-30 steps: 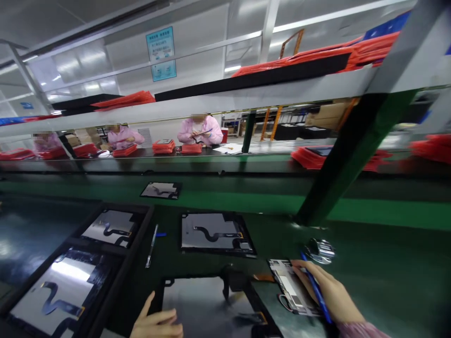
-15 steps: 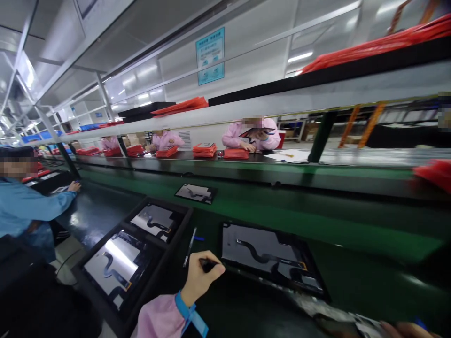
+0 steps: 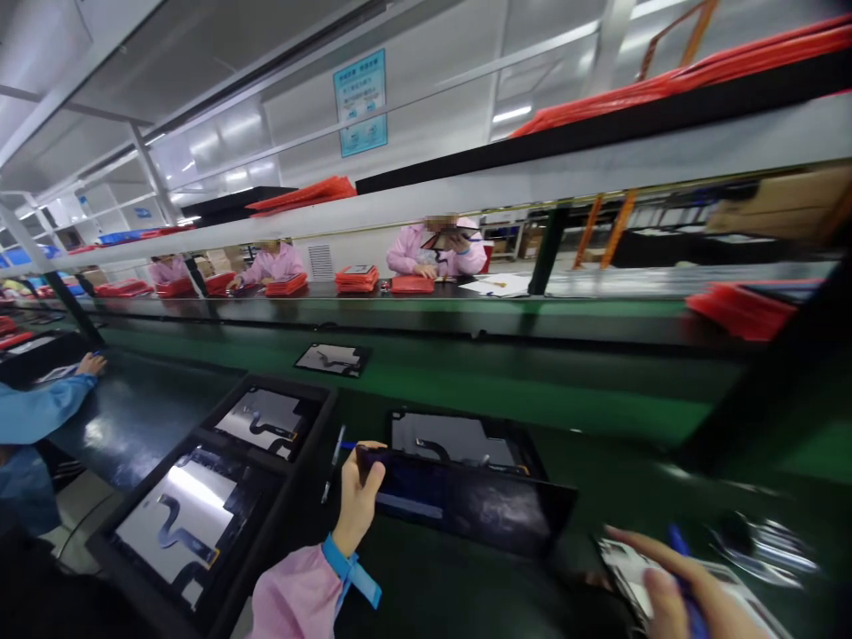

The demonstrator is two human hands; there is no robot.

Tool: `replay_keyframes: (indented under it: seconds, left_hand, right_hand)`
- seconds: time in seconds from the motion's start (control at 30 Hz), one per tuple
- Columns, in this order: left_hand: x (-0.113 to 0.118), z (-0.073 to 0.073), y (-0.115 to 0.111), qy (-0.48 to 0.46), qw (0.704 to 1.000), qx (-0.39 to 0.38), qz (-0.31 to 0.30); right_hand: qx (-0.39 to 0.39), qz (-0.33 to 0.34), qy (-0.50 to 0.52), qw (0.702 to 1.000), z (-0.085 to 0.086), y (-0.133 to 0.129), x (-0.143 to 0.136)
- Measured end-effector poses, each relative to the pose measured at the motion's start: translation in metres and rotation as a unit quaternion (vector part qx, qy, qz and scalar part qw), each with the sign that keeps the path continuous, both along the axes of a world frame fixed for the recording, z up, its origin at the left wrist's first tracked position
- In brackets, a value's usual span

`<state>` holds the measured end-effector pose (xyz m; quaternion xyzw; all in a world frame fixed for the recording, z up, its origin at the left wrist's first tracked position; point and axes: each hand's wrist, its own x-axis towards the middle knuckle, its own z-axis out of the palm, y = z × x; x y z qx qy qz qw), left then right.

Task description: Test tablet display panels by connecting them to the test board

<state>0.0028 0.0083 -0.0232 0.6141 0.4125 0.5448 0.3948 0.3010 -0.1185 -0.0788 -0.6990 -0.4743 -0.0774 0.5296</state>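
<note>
My left hand point(image 3: 359, 497) grips the left edge of a display panel point(image 3: 472, 506), which stands tilted with its dark glossy face showing. Behind it, partly covered, another display panel point(image 3: 459, 435) lies on the green table with its grey back and black flex cable up. My right hand point(image 3: 698, 595), cut off by the lower frame edge, has a blue pen point(image 3: 689, 577) between its fingers. Under those fingers is a flat white and silver piece point(image 3: 626, 568), whose kind I cannot make out. A thin pen point(image 3: 334, 466) lies left of the held panel.
A black foam tray point(image 3: 266, 524) at left holds two display panels point(image 3: 179, 524). Another panel point(image 3: 333, 359) lies farther back. Crumpled clear plastic point(image 3: 765, 546) is at right, near a dark post point(image 3: 765, 382). A co-worker's blue sleeve point(image 3: 46, 408) shows at left; people in pink work across the line.
The panel in my left hand has turned from edge-on to showing its dark face. My right hand has come farther into view with the blue pen. The view has shifted right.
</note>
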Motion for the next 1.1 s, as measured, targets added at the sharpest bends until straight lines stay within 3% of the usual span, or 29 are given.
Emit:
replay_keyframes:
  seconds: [0.13,0.27,0.4,0.5,0.73,0.83,1.1]
  left_hand:
    - [-0.003,-0.008,0.005,0.008,1.000,0.001,0.001]
    - [-0.003,-0.008,0.008,0.019,1.000,0.011,-0.020]
    - [0.000,-0.004,0.009,0.012,0.999,0.022,-0.032]
    - [0.001,0.000,0.008,0.014,0.998,0.022,-0.051]
    - [0.003,0.004,0.008,0.046,0.995,0.038,-0.077]
    - [0.004,0.003,0.008,0.059,0.996,0.035,-0.060]
    - [0.005,0.005,0.008,0.024,0.995,0.029,-0.090]
  right_hand:
    - [0.111,0.033,0.103,0.988,0.026,0.019,-0.052]
    - [0.185,0.080,0.079,0.976,0.027,0.037,-0.064]
    - [0.143,0.086,-0.085,0.982,0.011,0.036,-0.051]
    - [0.102,0.111,-0.140,0.979,0.002,0.030,-0.046]
    - [0.091,0.112,-0.135,0.980,0.009,0.026,-0.050]
    - [0.088,0.106,-0.136,0.981,0.011,0.026,-0.050]
    - [0.074,0.106,-0.126,0.984,0.015,0.025,-0.051]
